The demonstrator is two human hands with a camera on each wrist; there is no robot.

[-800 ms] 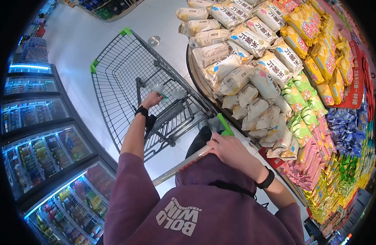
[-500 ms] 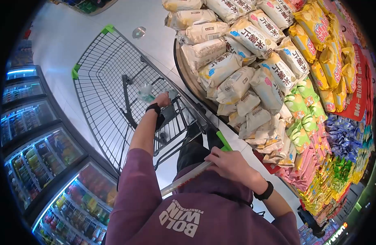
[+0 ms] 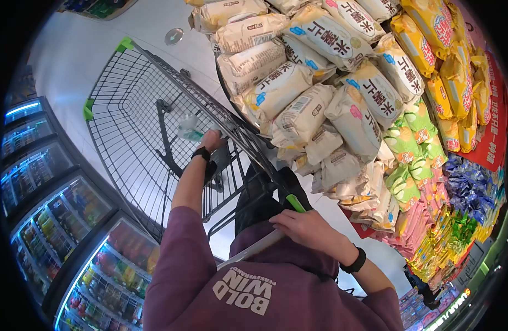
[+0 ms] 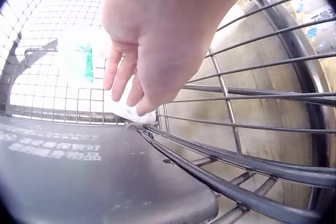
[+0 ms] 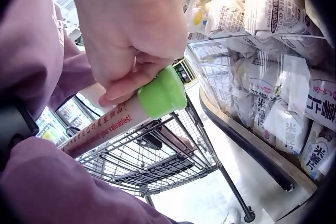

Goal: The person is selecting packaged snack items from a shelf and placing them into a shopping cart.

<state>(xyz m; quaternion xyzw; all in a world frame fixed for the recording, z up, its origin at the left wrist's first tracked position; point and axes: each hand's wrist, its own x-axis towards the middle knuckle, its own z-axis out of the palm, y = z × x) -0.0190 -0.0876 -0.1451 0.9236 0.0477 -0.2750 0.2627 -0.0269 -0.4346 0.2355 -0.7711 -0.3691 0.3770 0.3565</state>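
My left hand (image 3: 211,140) (image 4: 157,40) reaches down inside the wire shopping cart (image 3: 133,110). Its fingers hang slightly bent and parted over a white plastic bag (image 4: 122,109) by the side wires, partly covering it; contact is hard to tell. Beside it in the basket lies a clear bag with a green part (image 3: 191,129) (image 4: 84,64), apart from the fingers. With curled fingers my right hand (image 3: 309,227) (image 5: 131,29) grips the cart handle (image 3: 256,247) (image 5: 105,127) next to its green end cap (image 5: 163,94).
A curved display of cream snack packs (image 3: 298,113) rises close along the cart's right side, with yellow packs (image 3: 458,83) and green packs (image 3: 405,146) farther right. Glass-door coolers (image 3: 66,204) line the left. Pale floor (image 3: 154,25) shows beyond the cart.
The cart has shifted left in the head view and the snack display looks nearer. My left hand has moved toward the basket's right side, apart from the green-marked bag. My right hand keeps its grip.
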